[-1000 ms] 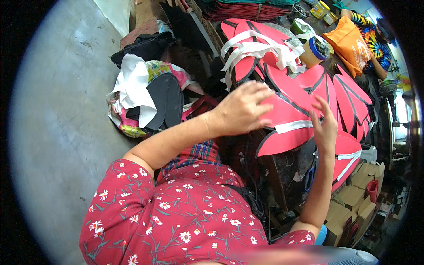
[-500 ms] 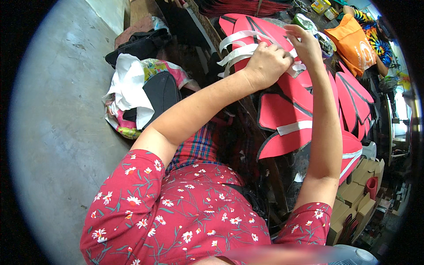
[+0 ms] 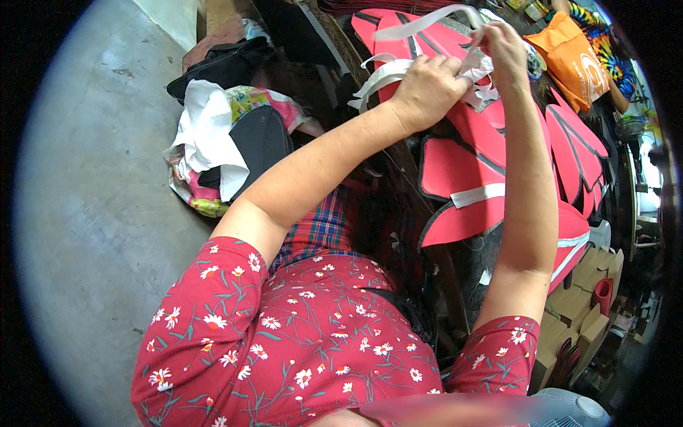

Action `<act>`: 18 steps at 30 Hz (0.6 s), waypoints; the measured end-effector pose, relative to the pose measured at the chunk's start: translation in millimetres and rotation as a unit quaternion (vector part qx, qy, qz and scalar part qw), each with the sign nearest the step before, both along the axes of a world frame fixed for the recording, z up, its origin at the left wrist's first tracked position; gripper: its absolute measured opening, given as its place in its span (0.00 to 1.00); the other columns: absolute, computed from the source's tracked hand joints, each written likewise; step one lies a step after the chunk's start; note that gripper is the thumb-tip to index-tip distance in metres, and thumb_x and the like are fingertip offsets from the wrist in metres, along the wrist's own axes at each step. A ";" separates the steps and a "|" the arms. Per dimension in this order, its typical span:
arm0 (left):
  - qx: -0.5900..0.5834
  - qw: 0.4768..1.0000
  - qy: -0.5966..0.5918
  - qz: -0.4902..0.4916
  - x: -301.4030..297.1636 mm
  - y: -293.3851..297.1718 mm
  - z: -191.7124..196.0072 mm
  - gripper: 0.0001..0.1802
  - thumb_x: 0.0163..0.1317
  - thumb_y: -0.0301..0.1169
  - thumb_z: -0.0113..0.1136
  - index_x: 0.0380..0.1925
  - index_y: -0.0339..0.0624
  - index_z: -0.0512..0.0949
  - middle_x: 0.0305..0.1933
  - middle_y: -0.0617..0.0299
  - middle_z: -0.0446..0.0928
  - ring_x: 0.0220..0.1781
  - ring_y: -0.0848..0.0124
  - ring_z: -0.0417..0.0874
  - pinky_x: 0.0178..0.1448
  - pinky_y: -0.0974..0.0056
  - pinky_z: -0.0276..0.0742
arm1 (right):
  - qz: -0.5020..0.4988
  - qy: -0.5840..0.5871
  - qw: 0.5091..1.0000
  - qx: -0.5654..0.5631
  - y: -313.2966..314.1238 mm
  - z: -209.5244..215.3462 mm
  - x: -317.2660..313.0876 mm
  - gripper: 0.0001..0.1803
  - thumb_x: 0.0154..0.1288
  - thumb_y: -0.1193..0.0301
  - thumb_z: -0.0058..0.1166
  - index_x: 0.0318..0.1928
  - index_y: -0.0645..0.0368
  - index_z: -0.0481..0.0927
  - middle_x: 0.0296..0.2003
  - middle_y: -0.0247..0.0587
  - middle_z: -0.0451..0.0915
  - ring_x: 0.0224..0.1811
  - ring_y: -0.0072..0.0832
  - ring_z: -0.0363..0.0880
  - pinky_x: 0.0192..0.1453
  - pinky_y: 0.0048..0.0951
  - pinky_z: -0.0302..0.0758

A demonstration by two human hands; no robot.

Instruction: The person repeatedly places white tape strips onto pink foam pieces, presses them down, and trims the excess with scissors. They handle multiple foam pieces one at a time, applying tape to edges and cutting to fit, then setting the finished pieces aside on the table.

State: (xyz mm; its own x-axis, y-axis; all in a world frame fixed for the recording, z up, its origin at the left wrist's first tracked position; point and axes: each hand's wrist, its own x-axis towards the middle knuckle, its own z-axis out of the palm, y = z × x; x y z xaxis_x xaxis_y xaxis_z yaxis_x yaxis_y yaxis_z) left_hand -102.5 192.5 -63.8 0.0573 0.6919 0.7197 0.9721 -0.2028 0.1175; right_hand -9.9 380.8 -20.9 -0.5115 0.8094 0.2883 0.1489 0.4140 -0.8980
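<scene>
Both hands are raised over the work and closed on a bundle of pale grey reflective tape strips (image 3: 398, 71). The left hand (image 3: 427, 89) has its fingers curled tight around the loops of the strips, with the knuckles turned up. The right hand (image 3: 501, 50) pinches one strip near its end, thumb against fingers, and this strip runs away as a long band (image 3: 427, 21) toward the upper left. The bundle hangs just above the coral-red fabric vest panels with black edging (image 3: 462, 178) that lie spread on the dark table (image 3: 334, 43).

As far as can be judged, the work is in the middle. Some of the panels already carry a grey band across them, for example the one below the right forearm (image 3: 478, 194) and another lower at the right (image 3: 569, 249). The strips in the hands are not yet separated from each other, and I cannot tell how many panels are without a band, because they overlap.

On the grey concrete floor (image 3: 92, 213) at the left lies a heap of cloth, white, black and flowered (image 3: 228, 149). An orange bag (image 3: 573, 57) stands at the far right, beside another person's sleeve in many colours (image 3: 615, 67). Brown cardboard boxes (image 3: 583, 306) are low at the right
</scene>
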 end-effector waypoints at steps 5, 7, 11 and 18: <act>0.033 0.996 -0.064 -0.043 -11.6 7.2 0.7 0.07 0.54 0.28 0.60 0.34 0.48 0.83 0.38 0.61 0.78 0.41 0.59 0.83 0.46 0.55 0.78 | -0.103 0.231 0.965 -0.061 -10.3 21.2 47.4 0.15 0.75 0.68 0.41 0.50 0.69 0.74 0.41 0.55 0.85 0.40 0.39 0.86 0.48 0.36 0.84; 0.063 0.993 -0.081 -0.060 -14.5 11.3 2.4 0.07 0.55 0.25 0.61 0.34 0.47 0.83 0.38 0.60 0.78 0.40 0.57 0.82 0.48 0.55 0.79 | -0.167 0.265 0.945 -0.096 -14.1 31.3 65.7 0.11 0.74 0.68 0.43 0.44 0.64 0.74 0.37 0.50 0.86 0.35 0.35 0.86 0.42 0.35 0.85; 0.115 0.989 -0.066 -0.068 -13.3 16.0 9.4 0.07 0.52 0.31 0.66 0.33 0.50 0.84 0.43 0.62 0.77 0.46 0.59 0.80 0.49 0.56 0.78 | -0.206 0.312 0.919 -0.128 -18.6 42.6 106.8 0.13 0.74 0.71 0.40 0.46 0.68 0.74 0.38 0.52 0.84 0.35 0.38 0.86 0.42 0.39 0.86; 0.166 0.979 0.012 -0.120 -22.7 -7.2 22.3 0.12 0.46 0.30 0.68 0.34 0.53 0.83 0.50 0.64 0.76 0.50 0.64 0.77 0.52 0.56 0.73 | -0.225 0.316 0.905 -0.172 -13.2 8.8 144.6 0.15 0.75 0.69 0.38 0.50 0.68 0.71 0.40 0.53 0.84 0.39 0.40 0.86 0.45 0.44 0.86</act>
State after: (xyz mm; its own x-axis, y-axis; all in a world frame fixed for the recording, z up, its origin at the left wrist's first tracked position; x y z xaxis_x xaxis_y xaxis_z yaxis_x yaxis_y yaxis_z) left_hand -125.2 185.3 -41.6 0.2095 0.3844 0.8991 0.8939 -0.4480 -0.0167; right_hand 134.7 367.6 -12.1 0.0713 0.9924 0.1000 -0.3563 0.1190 -0.9268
